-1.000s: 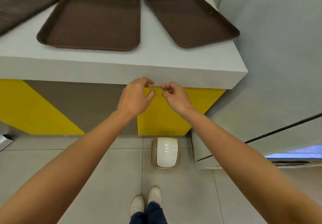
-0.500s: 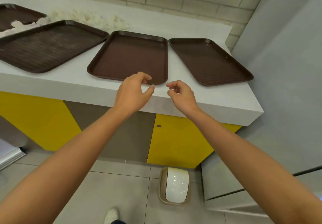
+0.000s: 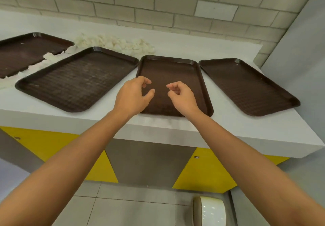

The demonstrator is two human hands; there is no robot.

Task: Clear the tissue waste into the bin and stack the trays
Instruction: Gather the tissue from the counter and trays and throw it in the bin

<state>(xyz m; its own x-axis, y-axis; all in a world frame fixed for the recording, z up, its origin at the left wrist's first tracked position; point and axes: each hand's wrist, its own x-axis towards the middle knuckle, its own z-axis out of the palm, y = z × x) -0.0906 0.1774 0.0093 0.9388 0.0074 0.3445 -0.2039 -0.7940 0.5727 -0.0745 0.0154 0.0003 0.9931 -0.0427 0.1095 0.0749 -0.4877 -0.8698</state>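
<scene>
**Four brown trays and a heap of tissue are seen on a white surface, with two empty hands held over the middle tray.**

The surface (image 3: 228,125) is set against a brick wall, and four trays are laid flat on it, unstacked: a far-left tray (image 3: 26,53), a second tray (image 3: 75,81), a middle tray (image 3: 168,70) and a right tray (image 3: 246,85). The tissue waste (image 3: 114,42) is heaped at the back of the surface behind the second tray and trails across the near edge of the far-left tray. The bin (image 3: 209,211), white-lidded, is seen on the floor at lower right. The left hand (image 3: 131,97) and right hand (image 3: 182,97) are held side by side, apart, over the middle tray; each grip is loosely curled, with a gap between thumb and fingers, and nothing is held.
</scene>
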